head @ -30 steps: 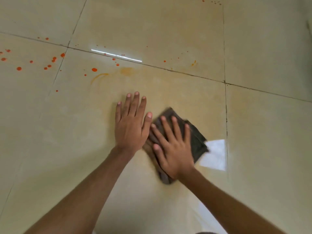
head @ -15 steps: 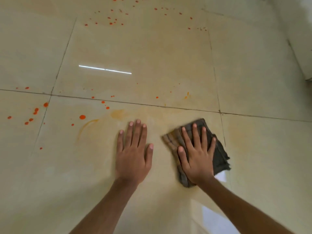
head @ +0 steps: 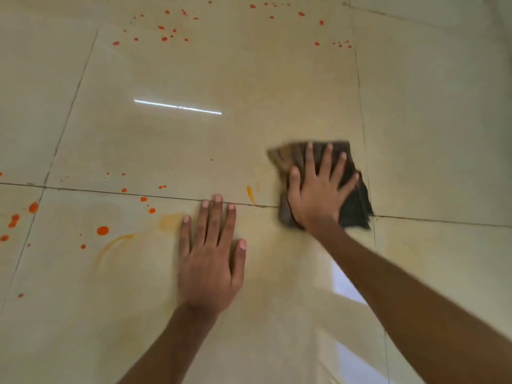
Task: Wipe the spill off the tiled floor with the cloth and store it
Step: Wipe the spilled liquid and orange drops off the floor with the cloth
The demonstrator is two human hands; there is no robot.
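A dark brown-grey folded cloth lies flat on the beige tiled floor, across a grout line. My right hand presses down on it with fingers spread. My left hand rests flat on the bare tile to the left of the cloth, fingers apart, holding nothing. Orange-red spill drops dot the floor at the left, and more spill drops lie at the far top. A pale orange smear sits beside my left fingertips, and a short orange streak lies just left of the cloth.
Grout lines cross the glossy tiles. A strip light's reflection shows on the middle tile, and a bright window's reflection under my right forearm. A curved orange wipe mark lies at the left.
My right hand has pushed the cloth away from me and to the right, up over the grout line. My left hand stays planted flat. The view has tilted up, showing more drops farther away.
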